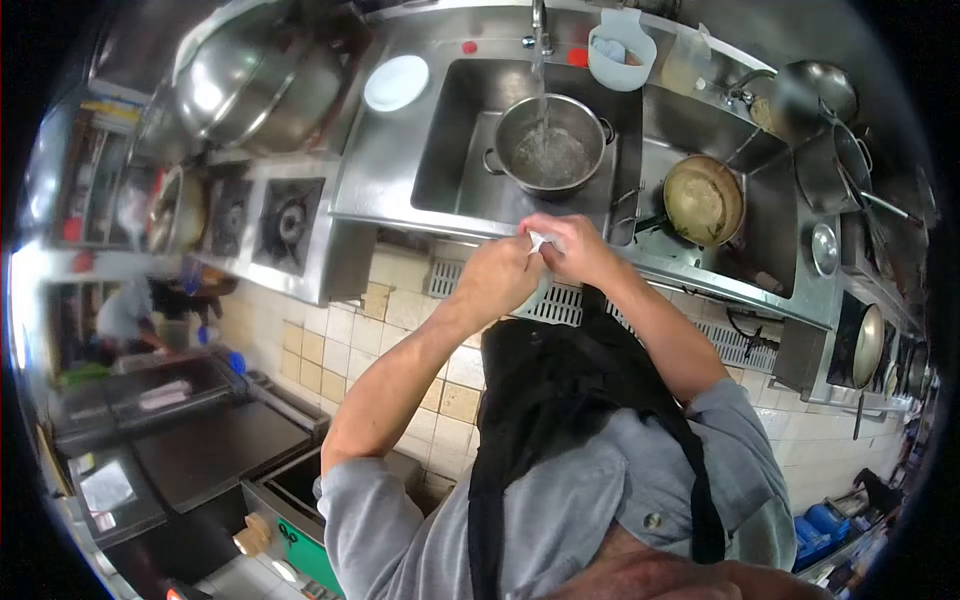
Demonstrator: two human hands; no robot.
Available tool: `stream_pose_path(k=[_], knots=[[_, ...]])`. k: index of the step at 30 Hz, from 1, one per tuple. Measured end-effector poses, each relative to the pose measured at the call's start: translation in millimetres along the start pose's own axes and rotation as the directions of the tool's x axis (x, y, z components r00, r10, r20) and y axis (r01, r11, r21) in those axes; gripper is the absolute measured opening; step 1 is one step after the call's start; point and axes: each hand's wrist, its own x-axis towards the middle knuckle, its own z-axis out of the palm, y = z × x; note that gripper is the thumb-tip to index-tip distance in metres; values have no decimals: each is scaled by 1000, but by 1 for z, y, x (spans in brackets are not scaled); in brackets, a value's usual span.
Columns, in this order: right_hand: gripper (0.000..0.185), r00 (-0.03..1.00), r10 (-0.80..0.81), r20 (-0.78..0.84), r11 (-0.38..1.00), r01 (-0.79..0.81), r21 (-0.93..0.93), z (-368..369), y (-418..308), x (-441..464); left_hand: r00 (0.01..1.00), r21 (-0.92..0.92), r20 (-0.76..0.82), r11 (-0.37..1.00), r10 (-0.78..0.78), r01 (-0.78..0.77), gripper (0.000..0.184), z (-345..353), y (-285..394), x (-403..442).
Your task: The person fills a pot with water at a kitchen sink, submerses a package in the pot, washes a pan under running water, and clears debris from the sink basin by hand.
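In front of the sink's edge, my left hand [498,276] and my right hand [568,248] meet, fingers pinched on the twisted white top of a thin, translucent plastic bag [540,240]. Part of the bag hangs below my fingers; its contents cannot be made out. Just beyond my hands, a steel pot [551,186] with two handles stands in the left sink basin [465,130]. Water runs from the tap [539,28] into the pot.
The right basin holds a used pan [703,200]. A white lid [396,83] lies on the left counter, and a white container [621,55] stands behind the sinks. Gas burners [291,222] are at the left, more pans at the right. Far left, a person [125,313] is partly visible.
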Motion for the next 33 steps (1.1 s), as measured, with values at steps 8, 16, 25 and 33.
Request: stream_pose_path(k=[8, 16, 25, 33], knots=[[15, 991, 125, 45, 976, -131, 175, -20, 66, 67, 996, 11, -59, 998, -65, 66, 24, -12, -20, 73], [27, 990, -55, 126, 979, 29, 201, -83, 80, 109, 972, -54, -15, 971, -235, 234, 28, -71, -13, 131], [37, 1000, -10, -22, 967, 15, 255, -62, 88, 141, 983, 81, 163, 992, 84, -99, 25, -96, -57, 185], [14, 969, 202, -144, 968, -176, 178, -31, 96, 131, 904, 62, 411, 985, 119, -158, 25, -86, -93, 213]])
